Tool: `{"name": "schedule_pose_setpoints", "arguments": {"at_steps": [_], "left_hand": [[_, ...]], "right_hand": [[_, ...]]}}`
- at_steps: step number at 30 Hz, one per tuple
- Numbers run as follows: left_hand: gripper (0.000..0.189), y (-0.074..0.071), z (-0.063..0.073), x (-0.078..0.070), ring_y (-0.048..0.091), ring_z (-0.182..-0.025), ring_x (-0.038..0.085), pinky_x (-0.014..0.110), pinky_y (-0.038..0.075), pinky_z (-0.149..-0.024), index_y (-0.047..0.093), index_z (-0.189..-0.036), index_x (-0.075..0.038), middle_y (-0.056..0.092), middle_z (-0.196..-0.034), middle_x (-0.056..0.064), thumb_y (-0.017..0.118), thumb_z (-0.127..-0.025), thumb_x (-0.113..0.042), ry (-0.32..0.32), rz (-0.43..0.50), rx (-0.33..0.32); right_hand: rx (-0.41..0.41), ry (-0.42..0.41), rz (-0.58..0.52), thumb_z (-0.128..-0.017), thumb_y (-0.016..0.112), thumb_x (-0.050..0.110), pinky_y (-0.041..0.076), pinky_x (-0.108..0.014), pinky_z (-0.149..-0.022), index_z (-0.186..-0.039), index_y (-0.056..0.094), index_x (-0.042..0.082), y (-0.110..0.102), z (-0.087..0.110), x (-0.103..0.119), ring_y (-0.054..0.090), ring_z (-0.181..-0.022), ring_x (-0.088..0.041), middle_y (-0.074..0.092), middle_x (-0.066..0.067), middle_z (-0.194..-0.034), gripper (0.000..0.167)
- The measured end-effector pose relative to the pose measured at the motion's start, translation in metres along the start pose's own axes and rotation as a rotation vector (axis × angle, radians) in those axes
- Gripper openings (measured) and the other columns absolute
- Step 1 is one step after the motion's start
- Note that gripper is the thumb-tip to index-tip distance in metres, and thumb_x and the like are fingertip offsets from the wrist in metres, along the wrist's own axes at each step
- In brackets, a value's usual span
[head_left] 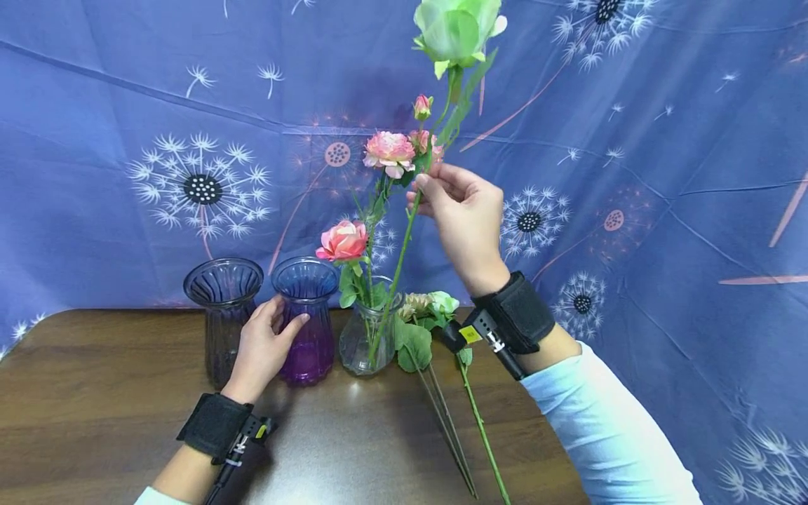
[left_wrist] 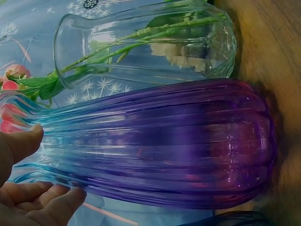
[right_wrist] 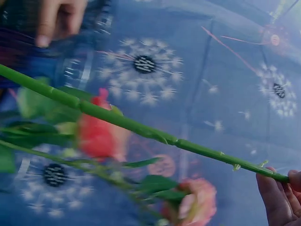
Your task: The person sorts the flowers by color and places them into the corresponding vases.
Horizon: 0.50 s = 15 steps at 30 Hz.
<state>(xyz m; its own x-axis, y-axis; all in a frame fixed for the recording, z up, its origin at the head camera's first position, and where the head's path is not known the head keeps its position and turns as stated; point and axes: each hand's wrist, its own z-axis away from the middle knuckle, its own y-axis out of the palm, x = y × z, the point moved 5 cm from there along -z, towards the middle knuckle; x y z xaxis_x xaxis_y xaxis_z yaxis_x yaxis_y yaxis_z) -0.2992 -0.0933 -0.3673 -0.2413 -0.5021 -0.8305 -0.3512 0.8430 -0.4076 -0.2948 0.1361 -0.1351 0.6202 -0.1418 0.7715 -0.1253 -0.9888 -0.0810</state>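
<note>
In the head view, my right hand [head_left: 463, 214] pinches the stem of a large pale-green rose [head_left: 457, 31]. That stem [right_wrist: 127, 122] slants down into a clear glass vase [head_left: 362, 344], which also holds a stem with pink flowers [head_left: 389, 151] and a coral-pink bloom [head_left: 344, 240]. My left hand [head_left: 265, 347] holds the neck of a blue-and-purple glass vase [left_wrist: 164, 141], thumb on one side and fingers on the other. The purple vase stands upright on the table, just left of the clear one.
A dark grey glass vase [head_left: 221, 308] stands at the left, beside my left hand. Right of the clear vase, more flowers [head_left: 444, 303] with leaves and long stems lie on the wooden table [head_left: 126, 421]. A blue dandelion-print cloth [head_left: 353, 70] hangs behind.
</note>
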Motion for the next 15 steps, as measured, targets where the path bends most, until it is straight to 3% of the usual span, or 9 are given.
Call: {"name": "schedule_pose_setpoints", "arguments": {"at_steps": [7,15], "left_hand": [[0.052,0.001,0.000,0.001,0.052,-0.118,0.042,0.047,0.046,-0.100,0.046,-0.128,0.012,0.051,-0.126,0.031,0.065,-0.088,-0.017,0.005,-0.014,0.004],[0.054,0.000,-0.001,0.001,0.052,-0.119,0.041,0.046,0.046,-0.101,0.045,-0.129,0.012,0.050,-0.128,0.030,0.065,-0.088,-0.017,-0.001,-0.012,0.005]], "right_hand": [[-0.063,-0.056,-0.059,-0.086,0.063,0.001,0.060,-0.026,-0.066,-0.101,0.064,-0.011,0.020,-0.025,0.028,0.067,-0.063,-0.012,0.069,-0.022,-0.088,0.019],[-0.065,-0.094,-0.050,-0.089,0.062,0.004,0.059,-0.026,-0.070,-0.107,0.063,-0.008,0.042,-0.041,0.039,0.066,-0.067,-0.011,0.069,-0.022,-0.093,0.022]]}}
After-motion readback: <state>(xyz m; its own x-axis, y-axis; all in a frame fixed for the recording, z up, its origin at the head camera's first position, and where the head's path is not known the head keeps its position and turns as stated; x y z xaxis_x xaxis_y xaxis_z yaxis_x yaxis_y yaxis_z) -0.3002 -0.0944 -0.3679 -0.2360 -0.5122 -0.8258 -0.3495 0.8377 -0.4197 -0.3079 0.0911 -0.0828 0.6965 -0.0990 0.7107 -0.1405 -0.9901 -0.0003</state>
